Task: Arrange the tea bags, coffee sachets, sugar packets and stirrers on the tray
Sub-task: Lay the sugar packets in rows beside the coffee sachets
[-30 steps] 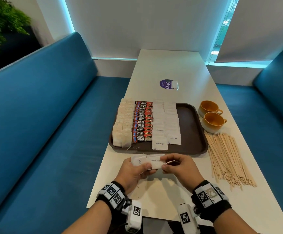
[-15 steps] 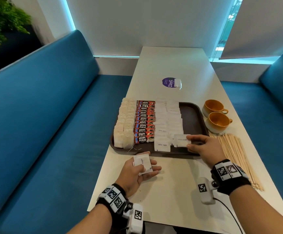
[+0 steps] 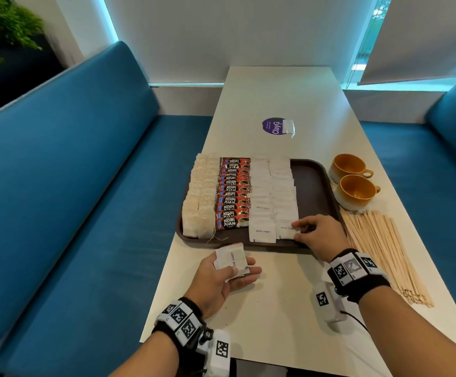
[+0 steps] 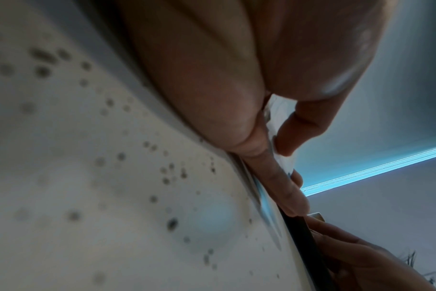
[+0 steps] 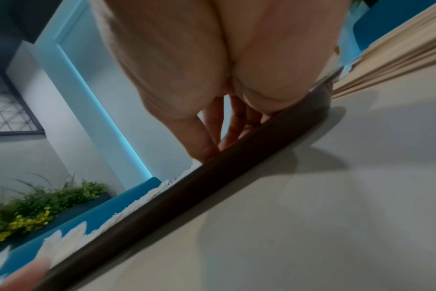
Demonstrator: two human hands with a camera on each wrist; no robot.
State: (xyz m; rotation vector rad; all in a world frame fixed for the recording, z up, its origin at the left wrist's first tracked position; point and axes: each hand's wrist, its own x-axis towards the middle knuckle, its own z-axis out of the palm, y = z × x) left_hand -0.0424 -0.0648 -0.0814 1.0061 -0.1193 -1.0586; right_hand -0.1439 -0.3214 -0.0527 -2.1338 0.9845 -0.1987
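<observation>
A dark brown tray [image 3: 313,191] holds rows of tea bags [image 3: 198,197], red coffee sachets [image 3: 232,193] and white sugar packets [image 3: 271,186]. My right hand [image 3: 312,232] pinches the nearest sugar packet [image 3: 285,231] in the right-hand sugar row, at the tray's front. My left hand [image 3: 221,278] lies palm up on the table before the tray, holding a small stack of sugar packets [image 3: 230,261] under its thumb. Wooden stirrers [image 3: 382,248] lie in a heap on the table right of the tray. In the left wrist view the thumb presses the white packets [image 4: 280,157].
Two yellow cups [image 3: 354,186] stand right of the tray, behind the stirrers. A purple sticker [image 3: 273,126] with a single tea bag [image 3: 288,127] lies farther up the white table [image 3: 275,308]. Blue benches [image 3: 71,186] flank both sides.
My right hand took one sugar packet from the stack in my left hand, carried it forward and set it down at the front of the right-hand sugar row. The left hand stayed put.
</observation>
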